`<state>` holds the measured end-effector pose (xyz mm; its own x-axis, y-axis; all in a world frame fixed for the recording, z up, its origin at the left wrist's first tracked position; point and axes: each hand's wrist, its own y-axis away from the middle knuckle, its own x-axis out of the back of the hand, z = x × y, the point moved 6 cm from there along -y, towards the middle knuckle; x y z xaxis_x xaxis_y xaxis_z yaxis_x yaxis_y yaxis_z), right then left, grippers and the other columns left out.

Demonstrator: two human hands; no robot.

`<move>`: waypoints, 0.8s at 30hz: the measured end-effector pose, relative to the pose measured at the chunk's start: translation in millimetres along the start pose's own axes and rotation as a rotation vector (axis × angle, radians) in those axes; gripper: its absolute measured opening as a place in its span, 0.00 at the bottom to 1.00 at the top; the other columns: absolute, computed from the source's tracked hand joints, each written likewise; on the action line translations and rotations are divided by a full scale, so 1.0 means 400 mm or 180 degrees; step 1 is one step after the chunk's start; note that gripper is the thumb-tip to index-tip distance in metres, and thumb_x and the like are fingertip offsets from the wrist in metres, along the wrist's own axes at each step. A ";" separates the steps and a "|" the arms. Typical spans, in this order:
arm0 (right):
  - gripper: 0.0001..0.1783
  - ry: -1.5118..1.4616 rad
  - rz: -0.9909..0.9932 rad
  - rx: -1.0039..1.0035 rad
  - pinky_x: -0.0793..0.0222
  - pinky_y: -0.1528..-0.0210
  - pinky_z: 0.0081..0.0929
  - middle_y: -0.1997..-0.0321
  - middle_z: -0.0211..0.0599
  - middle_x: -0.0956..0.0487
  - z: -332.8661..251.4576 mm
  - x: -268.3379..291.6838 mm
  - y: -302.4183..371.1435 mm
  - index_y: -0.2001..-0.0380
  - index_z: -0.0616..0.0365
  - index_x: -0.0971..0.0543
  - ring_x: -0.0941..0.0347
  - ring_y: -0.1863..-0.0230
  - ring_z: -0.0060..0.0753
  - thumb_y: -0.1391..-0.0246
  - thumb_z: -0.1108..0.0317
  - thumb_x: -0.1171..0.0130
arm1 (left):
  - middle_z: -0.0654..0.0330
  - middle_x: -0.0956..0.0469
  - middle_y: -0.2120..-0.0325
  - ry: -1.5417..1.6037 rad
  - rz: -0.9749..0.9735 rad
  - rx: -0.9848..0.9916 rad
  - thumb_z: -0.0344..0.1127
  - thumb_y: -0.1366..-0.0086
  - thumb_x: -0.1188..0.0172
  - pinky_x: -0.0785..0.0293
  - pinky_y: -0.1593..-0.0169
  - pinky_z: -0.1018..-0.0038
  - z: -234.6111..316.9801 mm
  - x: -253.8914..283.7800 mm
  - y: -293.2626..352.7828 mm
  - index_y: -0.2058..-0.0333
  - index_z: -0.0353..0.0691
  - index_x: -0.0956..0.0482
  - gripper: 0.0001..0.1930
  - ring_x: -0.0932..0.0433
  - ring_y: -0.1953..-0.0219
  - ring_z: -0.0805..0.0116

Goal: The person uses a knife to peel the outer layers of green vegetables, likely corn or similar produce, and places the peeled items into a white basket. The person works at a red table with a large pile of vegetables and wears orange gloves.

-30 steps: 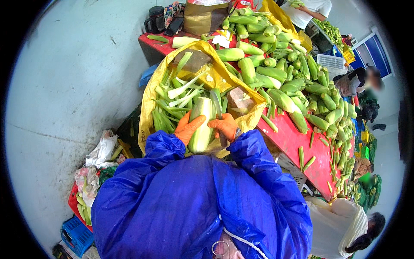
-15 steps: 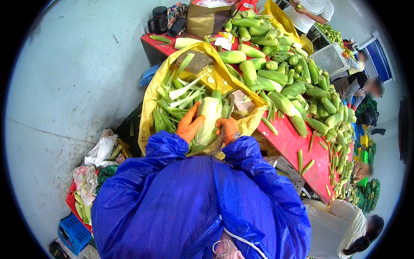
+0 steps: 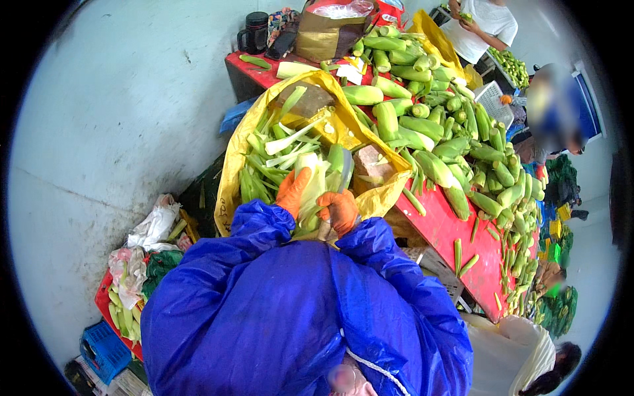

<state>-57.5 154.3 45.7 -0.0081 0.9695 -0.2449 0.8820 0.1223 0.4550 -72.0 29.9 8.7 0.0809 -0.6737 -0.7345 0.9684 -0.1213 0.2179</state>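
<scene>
In an orange glove, my left hand (image 3: 292, 193) wraps the left side of a pale green ear of corn in its husk (image 3: 309, 191). My right hand (image 3: 339, 210), gloved alike, is closed beside the ear's right side. It grips a knife (image 3: 347, 173), whose grey blade shows beyond the fingers; the handle is mostly hidden. Both hands work over an open yellow sack (image 3: 228, 155), where cut husk leaves (image 3: 254, 175) pile up on the left. A brownish block (image 3: 374, 163) lies inside the sack to the right.
Many green ears of corn (image 3: 432, 132) heap along a red table (image 3: 436, 228) to the right. A dark mug (image 3: 255, 32) and a brown-gold bag (image 3: 327, 32) stand at the back. Blue crate (image 3: 105, 353) lies low left. Another person in white (image 3: 485, 30) works far right.
My right hand has shifted left and turned, its back now showing, closer to my left hand. The knife has tilted with it. The whole view has shifted slightly.
</scene>
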 end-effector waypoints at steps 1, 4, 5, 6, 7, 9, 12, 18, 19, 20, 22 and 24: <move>0.08 -0.0162 0.0010 0.0053 0.31 0.78 0.31 0.80 0.39 0.25 -0.001 -0.001 0.002 0.74 0.65 0.24 0.35 0.88 0.32 0.63 0.75 0.42 | 0.61 0.23 0.58 -0.0037 0.0060 0.0009 0.55 0.41 0.37 0.27 0.56 0.71 0.003 0.002 -0.002 0.47 0.41 0.29 0.30 0.24 0.60 0.67; 0.07 -0.0531 0.0097 0.0233 0.30 0.77 0.33 0.80 0.40 0.26 0.004 0.007 0.003 0.75 0.65 0.25 0.35 0.88 0.33 0.62 0.74 0.42 | 0.61 0.22 0.59 -0.0175 0.0332 -0.0036 0.60 0.42 0.39 0.27 0.57 0.70 0.011 0.025 -0.021 0.48 0.39 0.28 0.33 0.24 0.61 0.68; 0.07 -0.0582 0.0160 0.0308 0.30 0.77 0.33 0.81 0.40 0.26 0.011 0.013 -0.002 0.75 0.65 0.25 0.35 0.88 0.33 0.61 0.73 0.43 | 0.61 0.22 0.61 -0.0246 0.0486 -0.0103 0.62 0.42 0.40 0.27 0.57 0.70 0.000 0.056 -0.045 0.48 0.39 0.27 0.34 0.24 0.62 0.69; 0.08 -0.0634 0.0226 0.0384 0.30 0.77 0.34 0.81 0.41 0.26 0.021 0.022 -0.006 0.75 0.65 0.25 0.35 0.88 0.33 0.61 0.72 0.43 | 0.60 0.21 0.62 -0.0318 0.0639 -0.0169 0.63 0.42 0.42 0.27 0.58 0.71 -0.010 0.087 -0.071 0.49 0.38 0.27 0.35 0.24 0.63 0.69; 0.08 -0.0865 -0.0002 0.0559 0.31 0.77 0.33 0.81 0.40 0.26 0.034 0.039 -0.005 0.76 0.65 0.25 0.35 0.87 0.33 0.59 0.70 0.44 | 0.60 0.21 0.63 -0.0397 0.0806 -0.0236 0.65 0.42 0.43 0.27 0.58 0.71 -0.005 0.113 -0.089 0.49 0.38 0.26 0.35 0.24 0.63 0.70; 0.09 -0.0837 0.0089 0.0773 0.32 0.78 0.30 0.82 0.38 0.28 0.027 0.107 0.013 0.78 0.64 0.25 0.35 0.86 0.32 0.57 0.68 0.45 | 0.61 0.23 0.71 0.0733 0.0910 0.0041 0.65 0.38 0.50 0.28 0.64 0.72 0.045 0.145 -0.109 0.58 0.41 0.23 0.30 0.26 0.69 0.70; 0.08 -0.1597 0.0381 0.0792 0.37 0.80 0.22 0.80 0.37 0.27 0.008 0.251 -0.033 0.80 0.61 0.25 0.36 0.86 0.29 0.57 0.66 0.45 | 0.61 0.23 0.69 0.0513 0.0579 -0.0543 0.66 0.39 0.49 0.27 0.64 0.72 0.168 0.222 -0.123 0.59 0.42 0.24 0.29 0.25 0.68 0.68; 0.33 0.1602 0.0163 0.0676 0.35 0.80 0.23 0.73 0.34 0.22 -0.177 0.036 -0.026 0.56 0.64 0.23 0.31 0.81 0.23 0.52 0.44 0.38 | 0.58 0.23 0.57 -0.1100 0.1036 -0.0771 0.53 0.36 0.42 0.29 0.53 0.73 0.160 0.086 -0.054 0.46 0.35 0.30 0.29 0.25 0.59 0.69; 0.34 0.1549 0.0045 0.0665 0.35 0.80 0.22 0.72 0.32 0.22 -0.193 -0.025 -0.013 0.54 0.63 0.23 0.32 0.81 0.22 0.53 0.43 0.38 | 0.58 0.23 0.58 -0.1512 0.0767 -0.0837 0.49 0.35 0.42 0.30 0.53 0.74 0.170 0.030 -0.030 0.47 0.36 0.29 0.25 0.25 0.59 0.70; 0.33 0.1493 -0.0083 0.0558 0.35 0.80 0.22 0.73 0.32 0.22 -0.183 -0.060 -0.020 0.55 0.63 0.22 0.32 0.81 0.22 0.52 0.43 0.38 | 0.59 0.23 0.58 -0.1586 0.0652 -0.0840 0.47 0.35 0.42 0.30 0.53 0.74 0.145 0.026 -0.038 0.47 0.37 0.29 0.24 0.25 0.59 0.70; 0.29 0.1226 -0.0060 0.0463 0.36 0.81 0.22 0.73 0.32 0.22 -0.156 -0.092 -0.054 0.57 0.62 0.21 0.31 0.81 0.21 0.48 0.45 0.40 | 0.60 0.23 0.60 -0.1622 0.0435 -0.0969 0.42 0.34 0.42 0.29 0.56 0.74 0.124 -0.009 -0.039 0.47 0.38 0.30 0.21 0.26 0.59 0.70; 0.23 0.0854 0.0204 0.0635 0.35 0.81 0.23 0.79 0.32 0.24 -0.102 -0.053 -0.110 0.66 0.62 0.20 0.30 0.83 0.22 0.44 0.48 0.42 | 0.60 0.23 0.61 -0.1326 0.0477 -0.0623 0.45 0.34 0.43 0.29 0.56 0.74 0.153 -0.067 0.000 0.48 0.37 0.30 0.22 0.25 0.61 0.70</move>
<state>-115.5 137.0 65.9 -0.0498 0.9984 0.0248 0.9593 0.0409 0.2793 -88.7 3.5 67.8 0.1601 -0.9128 -0.3757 0.9828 0.1118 0.1472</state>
